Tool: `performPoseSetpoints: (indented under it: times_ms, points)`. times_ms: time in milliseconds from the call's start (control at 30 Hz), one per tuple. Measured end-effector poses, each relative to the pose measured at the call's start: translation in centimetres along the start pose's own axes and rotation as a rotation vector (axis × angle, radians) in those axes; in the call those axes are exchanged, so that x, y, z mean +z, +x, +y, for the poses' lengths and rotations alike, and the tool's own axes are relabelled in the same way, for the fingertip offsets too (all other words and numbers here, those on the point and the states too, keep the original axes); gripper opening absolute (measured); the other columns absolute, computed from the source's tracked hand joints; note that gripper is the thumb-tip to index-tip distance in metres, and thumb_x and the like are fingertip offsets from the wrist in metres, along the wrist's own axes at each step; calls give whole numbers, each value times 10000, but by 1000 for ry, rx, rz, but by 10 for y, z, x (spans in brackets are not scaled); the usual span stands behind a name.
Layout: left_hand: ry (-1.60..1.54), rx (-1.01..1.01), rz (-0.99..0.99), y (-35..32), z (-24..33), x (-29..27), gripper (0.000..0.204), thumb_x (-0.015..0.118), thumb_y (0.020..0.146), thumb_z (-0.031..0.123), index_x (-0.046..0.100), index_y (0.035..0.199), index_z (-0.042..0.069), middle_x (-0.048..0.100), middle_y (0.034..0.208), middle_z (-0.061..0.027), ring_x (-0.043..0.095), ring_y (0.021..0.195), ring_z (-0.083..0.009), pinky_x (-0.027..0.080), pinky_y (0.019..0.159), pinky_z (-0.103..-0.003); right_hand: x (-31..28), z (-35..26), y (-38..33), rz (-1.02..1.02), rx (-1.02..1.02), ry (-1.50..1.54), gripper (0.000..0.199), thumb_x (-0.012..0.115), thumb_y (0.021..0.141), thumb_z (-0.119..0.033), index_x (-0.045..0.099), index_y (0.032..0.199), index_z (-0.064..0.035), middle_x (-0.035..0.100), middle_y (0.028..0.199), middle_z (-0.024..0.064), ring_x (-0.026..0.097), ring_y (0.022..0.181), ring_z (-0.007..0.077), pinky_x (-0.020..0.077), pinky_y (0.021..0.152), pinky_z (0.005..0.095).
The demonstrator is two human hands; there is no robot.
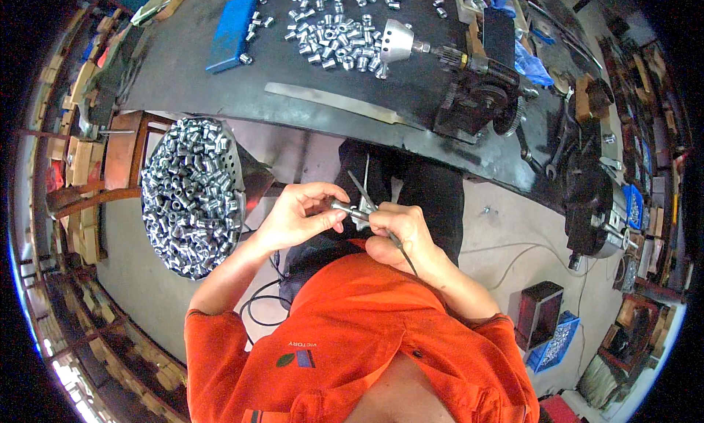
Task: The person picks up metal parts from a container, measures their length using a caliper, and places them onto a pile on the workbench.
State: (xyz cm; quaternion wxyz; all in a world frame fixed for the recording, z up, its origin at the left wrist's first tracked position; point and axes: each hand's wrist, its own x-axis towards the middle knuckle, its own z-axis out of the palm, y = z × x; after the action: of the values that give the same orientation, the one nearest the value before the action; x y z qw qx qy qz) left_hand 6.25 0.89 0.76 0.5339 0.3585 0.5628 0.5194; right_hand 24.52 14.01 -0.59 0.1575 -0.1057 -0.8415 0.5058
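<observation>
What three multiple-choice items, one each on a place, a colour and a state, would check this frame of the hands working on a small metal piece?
1. Where is the round basket of metal sleeves?
A. to the person's left, below the bench edge
B. on the bench top
C. to the person's right

2. What colour is the flat block on the bench?
A. red
B. blue
C. yellow

3. How do the hands stand?
A. both empty
B. only the left hand holds something
C. left hand pinches a small metal piece; right hand grips a thin tool

Answers: 1 A, it hangs beside the left forearm. 2 B, plainly blue. 3 C, both hands meet at the piece.
</observation>
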Motion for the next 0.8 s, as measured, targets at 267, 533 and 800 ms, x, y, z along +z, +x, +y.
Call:
performPoseSetpoints:
  times_ms: [267,533,800]
  points:
    - [-46,-163,29,4,2,4,158,586,910,62,592,1016,-56,625,787,-57,597,637,-90,509,600,-242,6,-4,-2,119,-73,-299,163,663,593,-122,522,647,-60,523,634,130,564,530,339,452,482,441]
    - [98,37,26,6,4,1,140,592,888,25,580,1012,-40,627,813,-44,595,680,-87,499,600,-226,-7,7,-5,19,54,188,244,633,662,-128,417,618,-24,384,570,90,417,480,244,324,467,333]
    - [953,374,412,18,2,-20,209,670,643,4,612,842,27,505,725,-80,547,549,-186,415,488,-284,-28,-21,-17,34,-245,128,310,647,631,-154,350,591,-72,349,586,72,393,470,254,284,430,369]
